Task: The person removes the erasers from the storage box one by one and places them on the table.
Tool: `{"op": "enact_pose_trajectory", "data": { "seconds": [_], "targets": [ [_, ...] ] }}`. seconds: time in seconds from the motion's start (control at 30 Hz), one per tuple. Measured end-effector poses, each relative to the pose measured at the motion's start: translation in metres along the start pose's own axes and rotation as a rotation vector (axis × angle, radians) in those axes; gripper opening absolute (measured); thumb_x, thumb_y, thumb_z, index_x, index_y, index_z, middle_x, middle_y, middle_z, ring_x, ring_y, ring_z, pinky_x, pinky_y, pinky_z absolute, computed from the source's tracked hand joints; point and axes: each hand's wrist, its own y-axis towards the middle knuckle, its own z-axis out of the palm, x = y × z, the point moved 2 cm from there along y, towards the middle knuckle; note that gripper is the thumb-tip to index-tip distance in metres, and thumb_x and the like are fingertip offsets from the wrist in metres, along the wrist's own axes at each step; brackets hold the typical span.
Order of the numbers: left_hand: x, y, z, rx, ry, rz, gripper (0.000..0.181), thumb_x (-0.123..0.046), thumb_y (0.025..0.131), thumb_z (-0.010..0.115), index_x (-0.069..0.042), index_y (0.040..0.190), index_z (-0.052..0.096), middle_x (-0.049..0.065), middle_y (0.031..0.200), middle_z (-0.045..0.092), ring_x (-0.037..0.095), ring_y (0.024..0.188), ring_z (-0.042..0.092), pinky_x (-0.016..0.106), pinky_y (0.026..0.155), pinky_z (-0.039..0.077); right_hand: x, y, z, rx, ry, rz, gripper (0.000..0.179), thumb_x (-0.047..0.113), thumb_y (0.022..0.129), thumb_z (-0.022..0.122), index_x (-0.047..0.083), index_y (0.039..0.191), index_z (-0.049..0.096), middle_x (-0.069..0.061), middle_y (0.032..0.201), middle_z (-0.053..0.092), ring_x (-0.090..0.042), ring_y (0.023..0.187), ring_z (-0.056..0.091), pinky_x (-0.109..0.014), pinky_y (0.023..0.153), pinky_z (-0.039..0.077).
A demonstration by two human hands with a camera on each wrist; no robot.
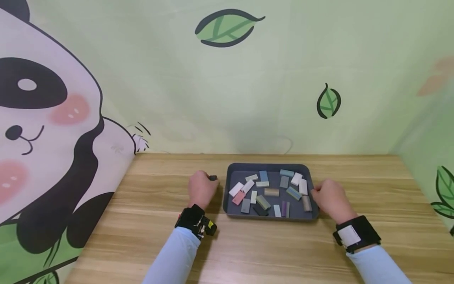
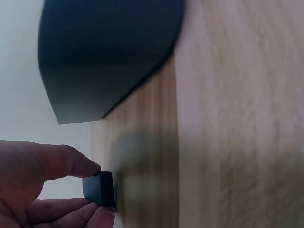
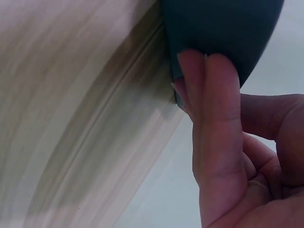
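In the head view my left hand (image 1: 203,190) is just left of a dark grey tray (image 1: 271,218), apart from it. Its thumb and fingers pinch a small black block (image 2: 99,189), seen close to the table in the left wrist view. At the tray's right end, my right hand (image 1: 331,199) grips the side. The right wrist view has two fingers (image 3: 221,95) flat against the outer wall; the thumb's tip is hidden behind them. Inside the tray lie several small rectangular blocks, among them a pink block (image 1: 239,198), a blue block (image 1: 263,176) and a white block (image 1: 303,187).
The tray stands on a wood-grain table (image 1: 269,252), towards its back edge. Behind rises a pale green cloth backdrop (image 1: 170,79) printed with leaves and a panda. Each wrist wears a black strap with a device (image 1: 358,233).
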Motion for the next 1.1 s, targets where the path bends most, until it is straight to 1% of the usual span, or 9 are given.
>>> {"op": "enact_pose_trajectory", "data": {
  "seconds": [0.17,0.3,0.47,0.57,0.67,0.77,0.83,1.0,1.1],
  "targets": [
    [0.001,-0.001,0.001,-0.002,-0.005,-0.011,0.022,-0.027,0.070,0.075,-0.008,0.066,0.066,0.004,0.065,0.062,0.020,0.060,0.054,0.027,0.049,0.038,0.001,-0.002,0.001,0.013,0.009,0.014,0.025,0.014,0.091,0.051,-0.002,0.085,0.069,-0.006,0.063,0.060,-0.013,0.046,0.055,-0.026,0.044,0.045],
    [0.003,0.000,0.002,-0.005,-0.013,-0.007,0.020,-0.025,0.070,0.075,-0.008,0.065,0.065,0.004,0.065,0.062,0.021,0.060,0.054,0.028,0.051,0.038,0.002,-0.002,0.002,0.005,-0.007,0.005,0.026,0.014,0.091,0.050,0.000,0.080,0.069,-0.004,0.058,0.058,-0.013,0.044,0.054,-0.025,0.043,0.044],
    [0.004,0.002,0.001,0.008,-0.021,-0.009,0.019,-0.024,0.070,0.075,-0.007,0.068,0.066,0.004,0.066,0.061,0.021,0.061,0.054,0.027,0.053,0.039,0.003,-0.001,0.003,-0.014,-0.026,-0.008,0.026,0.015,0.091,0.051,0.000,0.078,0.069,-0.003,0.055,0.056,-0.013,0.044,0.053,-0.025,0.043,0.042],
    [0.003,0.002,-0.001,0.020,-0.004,0.005,0.019,-0.024,0.071,0.074,-0.006,0.069,0.066,0.005,0.067,0.062,0.021,0.062,0.054,0.028,0.053,0.040,0.003,-0.001,0.003,-0.022,-0.024,-0.004,0.026,0.015,0.091,0.051,0.000,0.079,0.069,-0.003,0.054,0.055,-0.013,0.044,0.053,-0.025,0.042,0.041],
    [-0.003,0.002,-0.006,0.032,0.021,0.029,0.021,-0.024,0.072,0.071,-0.004,0.079,0.068,0.008,0.076,0.066,0.022,0.067,0.058,0.031,0.057,0.045,0.003,-0.001,0.002,-0.020,-0.022,0.000,0.026,0.015,0.091,0.051,0.000,0.078,0.069,-0.003,0.053,0.055,-0.013,0.044,0.052,-0.025,0.042,0.041],
    [-0.018,0.001,-0.015,0.035,0.049,0.077,0.035,-0.026,0.075,0.069,-0.002,0.100,0.068,0.012,0.097,0.069,0.025,0.082,0.063,0.037,0.068,0.050,0.003,-0.002,0.001,-0.024,-0.029,-0.007,0.026,0.014,0.090,0.051,-0.001,0.078,0.069,-0.003,0.054,0.055,-0.013,0.044,0.052,-0.026,0.042,0.041],
    [-0.032,-0.002,-0.021,0.031,0.062,0.133,0.045,-0.029,0.077,0.068,-0.003,0.114,0.064,0.014,0.110,0.066,0.028,0.095,0.063,0.041,0.077,0.051,0.004,-0.002,0.000,-0.029,-0.033,-0.011,0.026,0.014,0.090,0.051,-0.001,0.078,0.068,-0.004,0.054,0.055,-0.013,0.043,0.052,-0.026,0.042,0.041],
    [-0.068,-0.013,-0.027,0.047,0.087,0.313,0.061,-0.029,0.077,0.071,-0.006,0.130,0.053,0.015,0.126,0.057,0.033,0.114,0.053,0.046,0.095,0.043,0.004,-0.004,-0.001,-0.037,-0.036,-0.025,0.027,0.013,0.090,0.051,0.000,0.073,0.067,-0.002,0.052,0.053,-0.013,0.043,0.051,-0.026,0.042,0.040],
    [-0.081,-0.021,-0.023,0.095,0.096,0.380,0.069,-0.027,0.077,0.073,-0.007,0.136,0.045,0.014,0.134,0.051,0.033,0.122,0.048,0.047,0.101,0.039,0.005,-0.004,0.000,-0.033,-0.030,-0.021,0.027,0.013,0.090,0.051,0.001,0.071,0.067,-0.002,0.050,0.053,-0.013,0.043,0.051,-0.026,0.042,0.040]
  ]
}}
